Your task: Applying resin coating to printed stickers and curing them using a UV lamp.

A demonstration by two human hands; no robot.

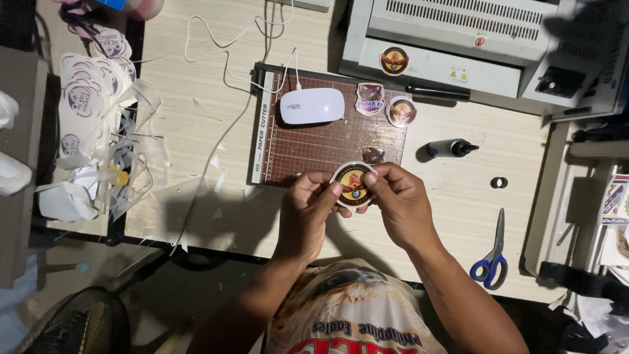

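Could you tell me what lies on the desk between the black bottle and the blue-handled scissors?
In the head view, a small black ring lies on the bare desk between the black bottle and the blue-handled scissors; nothing else.

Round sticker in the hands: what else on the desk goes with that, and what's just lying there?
In use:
round sticker, held by left hand and right hand
other cut stickers
paper cutter beneath

Lying about:
blue-handled scissors
small black bottle
white dome-shaped device
pile of paper scraps
grey machine
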